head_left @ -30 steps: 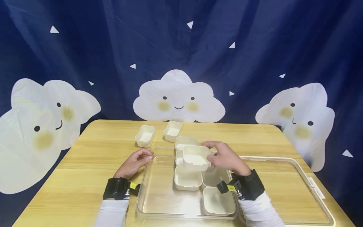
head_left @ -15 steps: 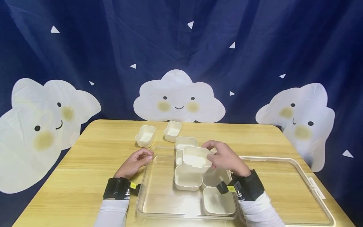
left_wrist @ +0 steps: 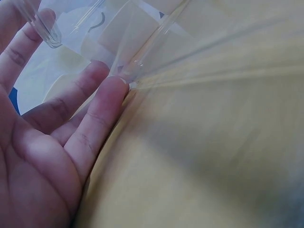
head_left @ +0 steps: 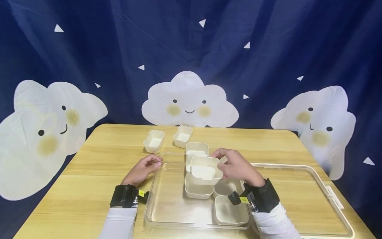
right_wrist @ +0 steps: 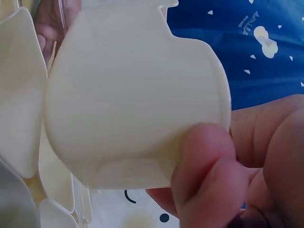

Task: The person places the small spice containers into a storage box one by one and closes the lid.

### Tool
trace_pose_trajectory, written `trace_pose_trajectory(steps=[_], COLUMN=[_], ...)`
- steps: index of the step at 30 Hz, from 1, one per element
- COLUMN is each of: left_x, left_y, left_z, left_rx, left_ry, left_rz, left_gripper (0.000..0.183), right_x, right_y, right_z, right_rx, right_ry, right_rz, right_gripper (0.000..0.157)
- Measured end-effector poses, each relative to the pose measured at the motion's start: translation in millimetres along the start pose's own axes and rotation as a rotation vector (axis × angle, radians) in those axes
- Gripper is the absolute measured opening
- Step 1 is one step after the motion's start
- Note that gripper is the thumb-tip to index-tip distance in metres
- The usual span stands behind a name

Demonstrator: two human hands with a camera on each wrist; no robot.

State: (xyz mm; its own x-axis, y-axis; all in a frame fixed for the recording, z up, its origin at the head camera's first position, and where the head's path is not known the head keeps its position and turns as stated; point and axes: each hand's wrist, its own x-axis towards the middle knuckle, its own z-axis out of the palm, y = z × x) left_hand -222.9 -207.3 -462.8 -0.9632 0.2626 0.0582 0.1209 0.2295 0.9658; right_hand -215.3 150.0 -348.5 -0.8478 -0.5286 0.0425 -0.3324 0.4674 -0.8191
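Note:
My right hand pinches a cream plastic bin by its right side, thumb on the near wall. The bin hangs over other cream bins in a clear tray. Its smooth outer wall fills the right wrist view. Beneath it sits a bin; further bins stand at the right and front right corner. Another is mostly hidden behind the held one. At the tray's back left corner rests my left hand, its extended fingers touching the clear wall in the left wrist view.
Two cream bins, one at the left and one farther back, stand on the wooden table behind the tray. Another bin is by the tray's back edge. A clear lid with a pale rim lies to the right.
The held bin has come slightly nearer and lower, covering more of the bin beneath it. My left hand stays at the tray corner. The head view has shifted a little.

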Motion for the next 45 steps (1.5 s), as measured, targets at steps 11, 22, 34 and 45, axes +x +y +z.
trace_pose_trajectory(steps=[11,22,34,45], left_x=[-0.2,-0.2,-0.1,0.9], left_y=[1.0,0.7,-0.6,-1.5], left_z=[-0.6,-0.7,-1.2,-1.4], left_rx=[-0.016,-0.011,-0.005,-0.010], left_ry=[0.000,0.003,0.006,-0.008], left_rz=[0.010,0.014,-0.008,0.019], left_gripper=[0.028,0.028,0.028,0.028], right_x=[-2.8,-3.3,-5.2,-6.3], right_y=[-5.4,-8.7,-10.9,-9.6], right_z=[3.3,5.1,9.6,11.0], right_rx=[-0.055,-0.074,-0.134,-0.198], right_ry=[-0.050,-0.100,-0.149,-0.165], right_rz=[-0.057,-0.084,-0.114,-0.168], right_gripper=[0.027,0.027,0.024,0.021])
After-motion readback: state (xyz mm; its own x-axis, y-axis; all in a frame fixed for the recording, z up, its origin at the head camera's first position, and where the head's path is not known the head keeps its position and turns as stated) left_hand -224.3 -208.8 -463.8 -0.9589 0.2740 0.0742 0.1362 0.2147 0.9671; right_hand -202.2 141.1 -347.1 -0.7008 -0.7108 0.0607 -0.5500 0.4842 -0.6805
